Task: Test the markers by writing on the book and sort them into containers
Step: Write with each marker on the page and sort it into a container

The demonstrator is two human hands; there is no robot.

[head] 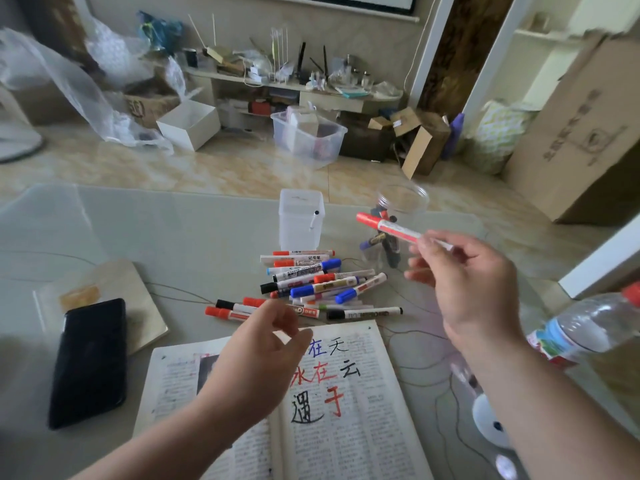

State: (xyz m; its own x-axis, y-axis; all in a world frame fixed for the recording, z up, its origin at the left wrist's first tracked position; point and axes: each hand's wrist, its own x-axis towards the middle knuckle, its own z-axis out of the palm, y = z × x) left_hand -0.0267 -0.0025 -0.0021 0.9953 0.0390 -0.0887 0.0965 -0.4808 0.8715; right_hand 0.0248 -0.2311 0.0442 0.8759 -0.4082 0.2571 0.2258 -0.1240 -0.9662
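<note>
Head view: pinches a red-capped marker with the right hand, cap aimed at the round clear jar, probably for dropping among those already sorted. Hovers the left hand, loosely curled and empty, above the open book near the marker pile on the table, likely reaching for another.

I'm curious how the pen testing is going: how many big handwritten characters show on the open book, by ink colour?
Red characters: 3
Black characters: 3
Blue characters: 1
Total: 7 in view on the book. The left hand covers part of the page, so more may be hidden.
</note>
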